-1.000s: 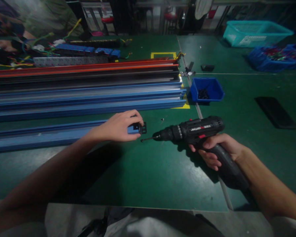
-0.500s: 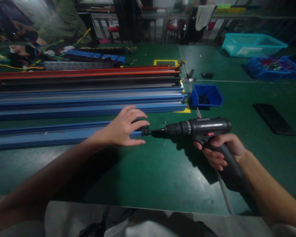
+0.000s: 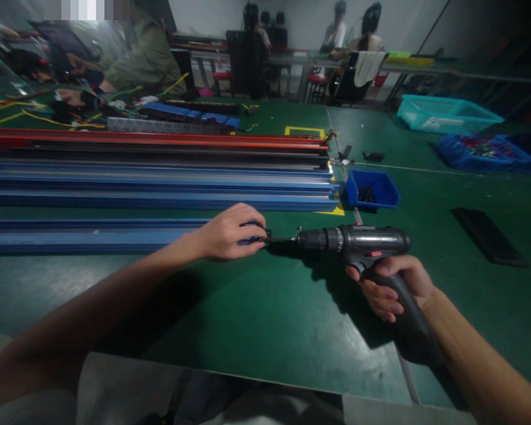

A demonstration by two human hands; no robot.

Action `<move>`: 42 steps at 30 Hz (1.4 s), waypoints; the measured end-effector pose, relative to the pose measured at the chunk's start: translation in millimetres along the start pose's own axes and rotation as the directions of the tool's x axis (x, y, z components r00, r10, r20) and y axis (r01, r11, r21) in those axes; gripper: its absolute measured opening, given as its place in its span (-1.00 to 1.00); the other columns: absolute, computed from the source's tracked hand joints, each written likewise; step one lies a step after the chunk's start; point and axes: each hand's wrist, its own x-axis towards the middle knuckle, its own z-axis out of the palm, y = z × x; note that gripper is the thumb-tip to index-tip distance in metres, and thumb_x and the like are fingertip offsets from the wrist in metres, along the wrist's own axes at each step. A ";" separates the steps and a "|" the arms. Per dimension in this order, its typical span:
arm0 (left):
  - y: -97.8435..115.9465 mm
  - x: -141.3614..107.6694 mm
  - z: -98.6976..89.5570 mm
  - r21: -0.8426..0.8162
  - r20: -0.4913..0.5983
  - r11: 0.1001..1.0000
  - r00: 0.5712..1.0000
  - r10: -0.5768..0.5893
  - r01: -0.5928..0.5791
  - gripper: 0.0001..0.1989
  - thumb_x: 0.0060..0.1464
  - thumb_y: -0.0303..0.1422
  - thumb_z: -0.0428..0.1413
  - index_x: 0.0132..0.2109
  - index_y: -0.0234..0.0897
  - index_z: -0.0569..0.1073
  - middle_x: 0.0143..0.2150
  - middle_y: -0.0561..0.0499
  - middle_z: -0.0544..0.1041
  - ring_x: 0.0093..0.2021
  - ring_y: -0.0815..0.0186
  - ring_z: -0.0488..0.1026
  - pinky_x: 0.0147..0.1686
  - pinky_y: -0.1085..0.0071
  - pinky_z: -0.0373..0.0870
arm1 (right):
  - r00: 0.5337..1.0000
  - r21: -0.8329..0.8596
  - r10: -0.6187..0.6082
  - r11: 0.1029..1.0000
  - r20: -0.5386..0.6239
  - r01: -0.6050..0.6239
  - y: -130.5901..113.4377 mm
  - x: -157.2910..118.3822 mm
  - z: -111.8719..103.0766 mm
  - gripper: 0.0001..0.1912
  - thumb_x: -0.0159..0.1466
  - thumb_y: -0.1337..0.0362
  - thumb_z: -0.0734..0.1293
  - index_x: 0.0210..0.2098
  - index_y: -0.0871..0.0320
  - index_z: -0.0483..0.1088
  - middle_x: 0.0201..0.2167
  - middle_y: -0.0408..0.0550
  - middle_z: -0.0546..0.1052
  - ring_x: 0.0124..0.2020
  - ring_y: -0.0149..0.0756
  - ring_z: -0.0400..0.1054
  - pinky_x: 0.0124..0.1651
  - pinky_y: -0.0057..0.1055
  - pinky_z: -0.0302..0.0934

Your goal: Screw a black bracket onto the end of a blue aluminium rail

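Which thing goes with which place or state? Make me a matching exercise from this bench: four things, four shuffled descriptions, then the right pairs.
Things
1. cordless drill
2. nearest blue rail
3. open-topped bin
4. turquoise basket

Descriptions
A. Holds small dark parts
B. Clasped by the handle in the right grip
C. Toward the far side of the table, at picture right
D. Comes in from the picture's left edge to the left grip

Right pairs
1-B
2-D
3-A
4-C
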 end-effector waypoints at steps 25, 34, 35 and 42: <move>-6.4 -5.2 2.7 0.026 -0.074 0.986 0.984 -0.162 0.165 -0.84 0.44 -0.43 0.18 0.05 -0.28 0.65 -0.03 -0.11 0.69 -0.01 0.28 0.65 0.04 0.33 0.56 | 0.993 -0.060 -0.061 0.997 -0.106 0.055 1.7 3.0 16.3 -0.66 0.33 0.14 0.32 -0.01 0.23 0.48 -0.62 -0.30 0.32 -0.71 -0.48 0.04 -0.45 -0.44 0.43; -9.3 -9.6 5.6 0.072 -0.102 0.990 0.988 -0.117 0.125 -0.48 0.45 -0.49 0.11 0.48 -0.20 0.43 0.01 -0.11 0.65 0.02 0.29 0.62 0.08 0.32 0.63 | 0.993 -0.046 -0.108 0.993 -0.041 0.106 3.3 5.3 5.0 -0.64 0.41 0.18 0.27 0.03 0.30 0.50 -0.60 -0.24 0.33 -0.72 -0.46 0.00 -0.46 -0.39 0.43; -9.3 -9.5 5.4 0.066 -0.092 0.990 0.989 -0.117 0.123 -0.47 0.46 -0.49 0.10 0.49 -0.20 0.41 0.02 -0.12 0.64 0.03 0.29 0.62 0.08 0.32 0.63 | 0.993 -0.046 -0.114 0.993 -0.041 0.112 3.5 5.4 4.8 -0.65 0.41 0.18 0.27 0.03 0.30 0.49 -0.60 -0.25 0.32 -0.72 -0.47 -0.01 -0.46 -0.40 0.43; -10.9 -9.3 5.0 0.042 -0.029 0.993 0.993 -0.111 0.112 -0.42 0.49 -0.46 0.06 0.56 -0.21 0.31 -0.02 -0.11 0.55 -0.05 0.30 0.56 0.00 0.33 0.62 | 0.993 -0.040 -0.106 0.994 -0.052 0.104 3.8 4.5 5.2 -0.66 0.40 0.17 0.28 0.03 0.29 0.45 -0.61 -0.25 0.31 -0.71 -0.44 0.04 -0.45 -0.39 0.47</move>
